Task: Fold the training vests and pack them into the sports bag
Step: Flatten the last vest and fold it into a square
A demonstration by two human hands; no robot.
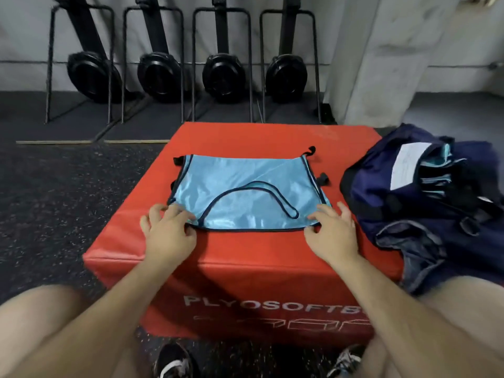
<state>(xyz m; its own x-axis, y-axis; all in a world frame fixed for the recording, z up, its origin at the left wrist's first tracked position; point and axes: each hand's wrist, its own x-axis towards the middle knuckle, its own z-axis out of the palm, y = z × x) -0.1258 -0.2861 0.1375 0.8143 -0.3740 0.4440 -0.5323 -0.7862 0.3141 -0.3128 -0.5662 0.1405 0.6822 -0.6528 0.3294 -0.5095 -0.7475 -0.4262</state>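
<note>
Speckled floor [54, 186], grey wall [450, 36] (perhaps concrete)

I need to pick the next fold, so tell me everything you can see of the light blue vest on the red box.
The vest is light blue, shiny thin fabric with dark piping along its edges and small black tabs at the sides. It lies flat, seemingly folded over, a curved piped opening facing up, on top of the red box. The left hand and right hand appear to pinch its two near corners.

Black sneakers [173, 362] with white trim; bare forearms [114, 290]
</note>
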